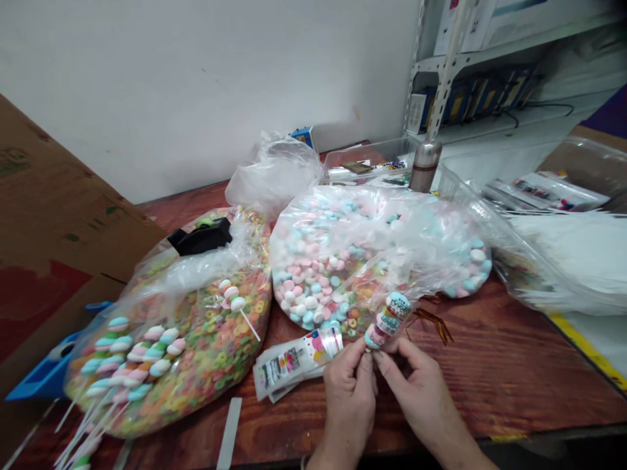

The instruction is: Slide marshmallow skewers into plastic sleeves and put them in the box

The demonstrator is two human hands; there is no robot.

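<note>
On the table point(499, 365), a bag of rings point(215, 369), topped by a tape dispenser point(203, 238) and candy sticks point(147, 356), lies left of a bag of marshmallows point(313, 281). Wrappers point(301, 360) lie before the marshmallows, beside the left hand point(349, 395), left of the right hand point(420, 385). Behind the marshmallows stand a bottle point(425, 168) and, left of the bottle, a plastic tray point(336, 163).

I hold the left hand point(349, 395) and right hand point(421, 385) close together, thumbs point(389, 372) converging, fingers point(410, 352) curled in pinch grips, left wrist point(334, 450) directed nearly straight forward, right forearm point(460, 440) angled inward from the right.
</note>
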